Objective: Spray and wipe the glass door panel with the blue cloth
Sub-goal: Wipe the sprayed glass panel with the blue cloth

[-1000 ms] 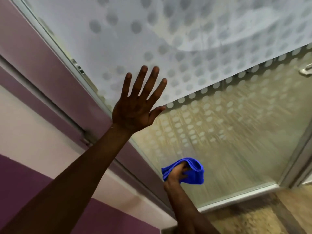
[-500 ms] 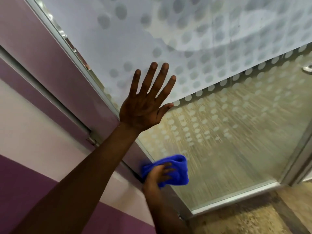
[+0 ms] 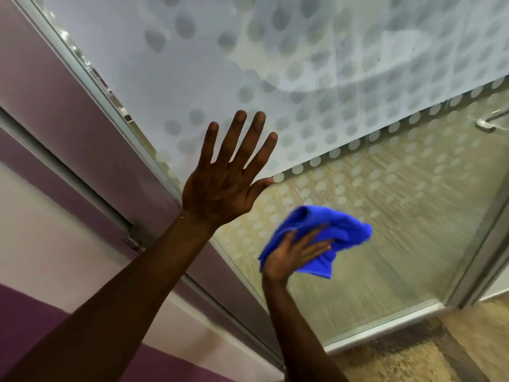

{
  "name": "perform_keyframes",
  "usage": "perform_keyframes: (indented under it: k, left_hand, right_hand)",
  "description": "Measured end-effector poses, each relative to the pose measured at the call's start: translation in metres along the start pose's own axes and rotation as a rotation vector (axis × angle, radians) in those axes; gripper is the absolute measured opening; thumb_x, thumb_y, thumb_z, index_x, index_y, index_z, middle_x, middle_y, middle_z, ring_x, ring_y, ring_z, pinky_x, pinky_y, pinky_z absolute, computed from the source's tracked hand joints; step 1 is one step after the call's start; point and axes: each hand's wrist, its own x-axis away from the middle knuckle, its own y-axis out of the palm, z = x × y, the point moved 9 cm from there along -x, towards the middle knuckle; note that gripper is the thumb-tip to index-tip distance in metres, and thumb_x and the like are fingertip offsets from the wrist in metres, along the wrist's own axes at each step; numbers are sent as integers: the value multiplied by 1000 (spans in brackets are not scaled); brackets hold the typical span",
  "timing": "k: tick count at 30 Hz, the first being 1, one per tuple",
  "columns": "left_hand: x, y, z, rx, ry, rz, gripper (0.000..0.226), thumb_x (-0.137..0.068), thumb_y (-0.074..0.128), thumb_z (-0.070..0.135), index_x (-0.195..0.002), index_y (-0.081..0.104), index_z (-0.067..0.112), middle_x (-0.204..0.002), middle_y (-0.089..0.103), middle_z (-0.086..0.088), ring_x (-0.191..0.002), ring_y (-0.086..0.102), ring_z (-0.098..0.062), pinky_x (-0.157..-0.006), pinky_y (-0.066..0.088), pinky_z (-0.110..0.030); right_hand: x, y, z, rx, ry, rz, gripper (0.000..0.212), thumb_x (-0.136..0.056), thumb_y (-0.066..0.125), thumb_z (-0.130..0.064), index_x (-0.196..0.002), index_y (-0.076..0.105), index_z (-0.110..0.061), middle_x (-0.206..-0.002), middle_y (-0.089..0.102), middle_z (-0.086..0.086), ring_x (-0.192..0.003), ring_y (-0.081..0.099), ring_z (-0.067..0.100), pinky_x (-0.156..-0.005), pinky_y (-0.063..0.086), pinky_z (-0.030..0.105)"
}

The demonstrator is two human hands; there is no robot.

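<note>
Glass door panel (image 3: 399,216): I'm wiping it, right hand (image 3: 294,250) pressing the blue cloth (image 3: 316,238) flat-fingered, left hand (image 3: 228,175) splayed bracing; probably sweeping sideways next.

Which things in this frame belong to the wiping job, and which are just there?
In use:
glass door
blue cloth, pressed to the glass by the right hand
left hand, flat on the glass

Just there:
door handle
purple wall
floor

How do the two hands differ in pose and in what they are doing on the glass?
The left hand is spread flat and bare, high on the glass door panel; the right hand sits lower, pressing the blue cloth. Both have straight fingers against the same pane.
</note>
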Motion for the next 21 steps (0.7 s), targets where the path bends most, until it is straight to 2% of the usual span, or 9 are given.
perform_keyframes:
  k: [2,4,6,9,11,13,17,19,21]
  left_hand:
    - [1,2,0,-18,5,-23,70,-105,30,60,-161,24,18,-167,26,-14,-153,13,-35,-123,17,-59]
    - [1,0,5,-15,22,-14,69,-105,30,58,-161,25,18,-167,26,-14,-154,13,-34,-123,17,-58]
    - [0,0,3,6,15,-17,68,-105,34,57,-160,27,18,-167,26,-13,-155,15,-34,-124,19,-58]
    - [2,1,0,-42,12,11,69,-104,37,57,-160,28,18,-167,26,-13,-155,18,-35,-124,22,-59]
    - [1,0,0,-54,11,37,70,-104,37,58,-160,28,18,-166,26,-13,-154,20,-35,-123,23,-59]
    - [2,1,1,-54,13,54,70,-104,38,58,-160,28,17,-166,26,-14,-154,21,-36,-123,24,-59]
    - [4,4,1,-86,6,81,72,-103,40,59,-160,27,17,-167,26,-14,-154,23,-38,-122,25,-60]
    - [3,3,2,-83,4,74,73,-102,41,58,-160,27,17,-167,25,-15,-154,23,-39,-122,25,-60]
    - [3,3,2,-78,0,72,73,-102,42,58,-160,28,17,-167,26,-15,-154,24,-39,-122,25,-60]
  right_hand:
    - [19,14,-20,18,-247,-73,75,-101,27,-62,-160,21,-16,-166,1,30,-155,-6,44,-126,-1,53]
    - [45,32,-27,110,-476,-227,73,-95,41,-55,-159,20,-28,-165,3,32,-155,-8,44,-125,-5,51]
    - [40,27,-13,182,-570,-228,79,-89,48,-54,-158,15,-34,-161,10,38,-154,-4,45,-125,-5,50]
    - [-17,-7,8,-47,-297,1,95,-86,51,-50,-161,3,-19,-159,11,40,-154,5,37,-125,2,57]
    - [-67,-26,16,-239,-11,167,94,-82,48,-41,-157,13,4,-162,14,36,-154,14,41,-123,12,61]
    - [-114,-47,-1,-268,24,260,91,-80,47,-35,-152,22,14,-161,21,35,-152,20,46,-122,17,60]
    - [-160,-65,-70,-128,-306,275,84,-86,51,-35,-151,28,13,-157,26,39,-149,22,52,-120,22,63]
    - [-134,-54,-110,99,-691,140,77,-94,43,-51,-154,31,-4,-159,22,39,-153,12,48,-124,13,58]
    - [-115,-44,-106,262,-892,-7,72,-95,40,-61,-156,31,-24,-162,20,34,-155,3,43,-125,6,53]
